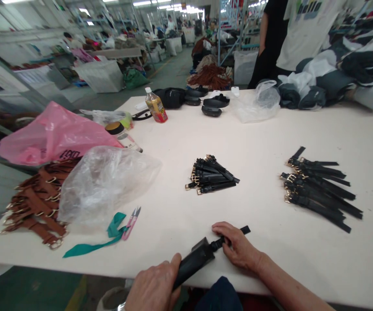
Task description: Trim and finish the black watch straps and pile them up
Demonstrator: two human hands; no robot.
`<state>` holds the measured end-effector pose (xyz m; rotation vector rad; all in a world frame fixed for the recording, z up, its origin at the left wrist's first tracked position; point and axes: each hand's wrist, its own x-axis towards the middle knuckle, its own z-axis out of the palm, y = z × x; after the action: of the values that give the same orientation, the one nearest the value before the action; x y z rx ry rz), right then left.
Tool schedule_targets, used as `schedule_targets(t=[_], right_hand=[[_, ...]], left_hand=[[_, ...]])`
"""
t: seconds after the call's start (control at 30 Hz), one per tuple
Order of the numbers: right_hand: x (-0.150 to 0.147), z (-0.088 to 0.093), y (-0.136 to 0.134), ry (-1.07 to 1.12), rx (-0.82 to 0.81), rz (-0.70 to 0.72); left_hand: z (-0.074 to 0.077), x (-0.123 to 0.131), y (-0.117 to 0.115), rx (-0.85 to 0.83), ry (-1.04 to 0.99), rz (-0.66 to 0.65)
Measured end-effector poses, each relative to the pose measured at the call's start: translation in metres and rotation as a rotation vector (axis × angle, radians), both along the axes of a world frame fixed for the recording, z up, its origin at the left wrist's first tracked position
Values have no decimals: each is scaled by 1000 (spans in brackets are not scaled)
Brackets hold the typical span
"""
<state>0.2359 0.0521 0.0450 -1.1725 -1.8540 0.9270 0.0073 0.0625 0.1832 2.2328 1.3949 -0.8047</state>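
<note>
My left hand (154, 287) is closed around a black tube-like tool (194, 261) at the table's near edge. My right hand (236, 246) pinches a black strap (235, 235) whose one end goes into the tool's mouth and whose other end pokes out past my fingers. Farther out lie two heaps of black straps with gold buckles: a short-strap pile (210, 175) in the middle and a long-strap pile (319, 188) to the right.
Left of my hands lie pink thread snips (131, 222) on a teal ribbon (104, 242), a clear plastic bag (104, 183), brown buckled straps (37, 203) and a pink bag (50, 134). A bottle (156, 106) and black parts sit at the far edge, where a person (286, 34) stands.
</note>
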Motion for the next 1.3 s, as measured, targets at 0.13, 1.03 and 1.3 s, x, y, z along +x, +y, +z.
schedule_targets(t=[0.13,1.03,1.3], right_hand=[[-1,1,1,14,-20,-1],[-3,5,3,73,-9,1],[-2,6,-1,13,-3,25]], left_hand=[[5,9,-2,4,31,-12],[-5,19,-12,102,-69,34],[-4,-28,-6,74,7,125]])
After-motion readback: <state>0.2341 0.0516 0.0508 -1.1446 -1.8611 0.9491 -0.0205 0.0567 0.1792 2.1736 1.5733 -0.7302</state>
